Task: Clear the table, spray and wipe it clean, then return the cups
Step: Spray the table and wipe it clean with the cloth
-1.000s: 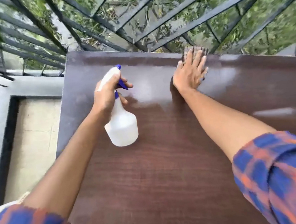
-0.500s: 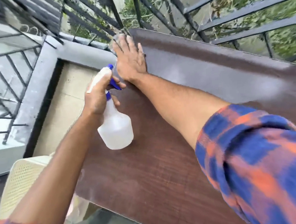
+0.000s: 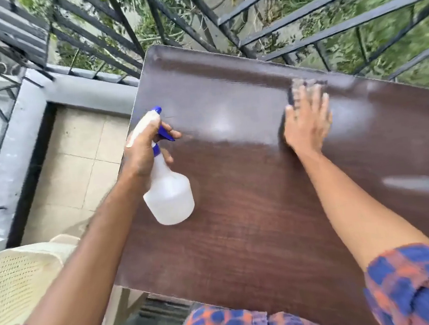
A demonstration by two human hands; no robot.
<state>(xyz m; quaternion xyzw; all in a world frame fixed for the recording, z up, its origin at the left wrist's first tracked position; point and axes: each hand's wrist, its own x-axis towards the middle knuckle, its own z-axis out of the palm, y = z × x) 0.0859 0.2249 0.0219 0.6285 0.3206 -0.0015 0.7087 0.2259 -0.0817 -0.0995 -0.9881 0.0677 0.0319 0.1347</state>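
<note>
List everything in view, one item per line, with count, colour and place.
table: one, dark brown wood grain, centre, its far edge against the railing
spray bottle: one, translucent white with blue trigger, held over the table's left side
cloth: one, greyish and blurred, near the table's far edge under the fingers
chair: one, cream perforated plastic, lower left beside the table
railing: one, dark metal bars, across the top
ledge: one, grey, under the railing at left
floor tiles: several, beige, left of the table
left hand: one, grips the spray bottle's neck
right hand: one, flat, presses the cloth
sleeves: two, blue and orange check, bottom corners
</note>
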